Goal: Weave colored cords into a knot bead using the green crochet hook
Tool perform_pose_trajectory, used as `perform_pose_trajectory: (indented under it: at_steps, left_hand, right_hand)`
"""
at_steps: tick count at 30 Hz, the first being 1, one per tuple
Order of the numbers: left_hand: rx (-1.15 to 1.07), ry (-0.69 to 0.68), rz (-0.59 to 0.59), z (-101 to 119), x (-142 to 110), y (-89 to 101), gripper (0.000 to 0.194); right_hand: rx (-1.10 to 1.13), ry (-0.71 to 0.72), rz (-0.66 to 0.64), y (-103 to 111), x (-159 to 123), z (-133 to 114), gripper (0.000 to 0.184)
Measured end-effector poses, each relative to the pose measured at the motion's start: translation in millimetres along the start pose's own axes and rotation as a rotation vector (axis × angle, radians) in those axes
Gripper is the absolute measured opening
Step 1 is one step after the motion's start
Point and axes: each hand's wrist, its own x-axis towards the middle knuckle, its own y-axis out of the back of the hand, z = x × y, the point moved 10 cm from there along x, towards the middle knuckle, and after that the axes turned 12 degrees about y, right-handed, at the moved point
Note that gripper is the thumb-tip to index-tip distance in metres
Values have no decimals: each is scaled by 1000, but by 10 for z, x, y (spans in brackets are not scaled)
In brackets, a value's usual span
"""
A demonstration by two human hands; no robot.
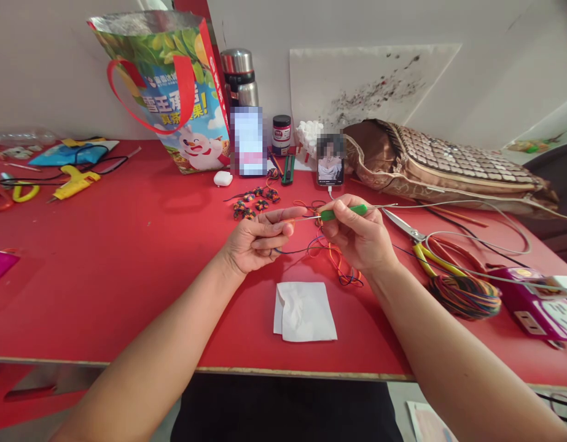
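My right hand [363,236] is closed round a crochet hook [354,211] with a green handle, and its thin metal shaft points left. Facing it, my left hand [258,239] pinches multicoloured yarn between thumb and fingers, right at the hook's tip. The hook's end and the stitches there are too small to make out. Loose orange and dark yarn [341,267] trails below and between both hands onto the red table. Small multicoloured crocheted pieces [255,202] lie just beyond my left hand. A ball of the yarn [465,296] rests to the right of my right forearm.
A folded white tissue [306,312] lies before me. Scissors [414,236], a purple power strip [532,304] and cables are on the right. Behind stand two phones [330,169], a shopping bag [186,98] and a brown bag [416,159]. A yellow glue gun [75,182] lies left.
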Motion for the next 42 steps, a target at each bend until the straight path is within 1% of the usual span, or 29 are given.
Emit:
perform_pose_trajectory:
  at_steps: [4, 9, 15, 20, 24, 28, 30, 36, 42]
  left_hand:
    - [29, -7, 16, -2, -6, -12, 51]
    - [55, -31, -48, 1, -10, -117, 40]
    - [94, -52, -89, -7, 0, -165, 37]
    - [115, -67, -124, -19, 11, -207, 39]
    - [148, -126, -109, 10, 15, -220, 34]
    - [173, -204, -70, 65, 6, -215, 34]
    - [186, -221, -46, 77, 8, -196, 34]
    - [201, -179, -34, 34, 37, -148, 36]
    - [205, -131, 17, -3, 60, -82, 39]
  right_hand:
    - [68, -54, 3, -5, 0, 63, 35]
    - [171, -105, -2, -44, 0, 122, 33]
    - [211, -121, -13, -58, -1, 133, 31]
    - [223, -142, -23, -73, -16, 138, 30]
    - [212, -123, -18, -92, -18, 129, 30]
    - [175, -60, 42, -33, -1, 87, 30]
    - [144, -49, 55, -6, 3, 85, 31]
    - [101, -64, 69, 44, 6, 131, 33]
    - [95, -103, 83, 44, 5, 181, 29]
